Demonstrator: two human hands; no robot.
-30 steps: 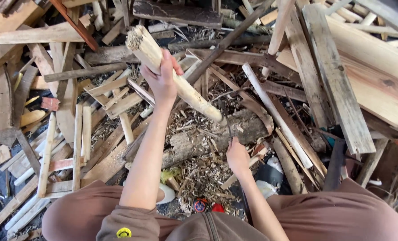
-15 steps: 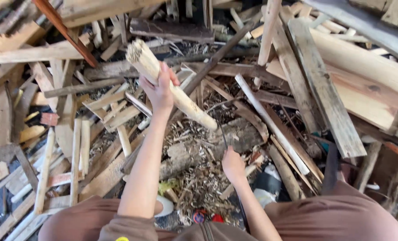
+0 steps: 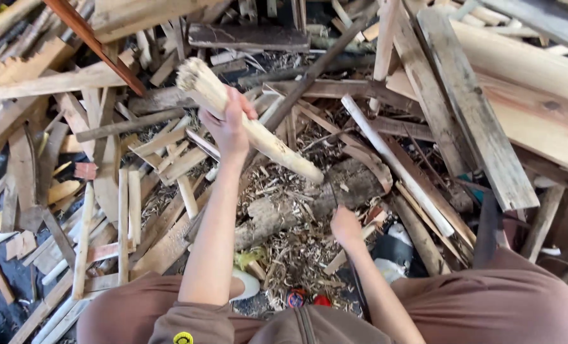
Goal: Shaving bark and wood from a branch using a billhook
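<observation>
Landmark: the log block lying in the shavings just ahead of your knees; every place below is read from it.
Left hand: wrapped fully round the pale wooden stake, gripping its upper third, up and left of the block.
Stake: slanted, frayed end high and away from the block, lower tip just over the block's top; I cannot tell whether it touches.
Right hand: low at the block's near side, fingers curled. A thin dark shaft rises beside it; whether you grip it cannot be read.
Step in hand (judgement): you are seating the stake on the block for trimming.
Next move calls for: tip planted firm on the block, your left grip kept well above the working end.
Change from earlier frame: stake and left hand slightly lower and more central; your right hand sits closer to the block. The scrap pile left of it looks undisturbed.
</observation>
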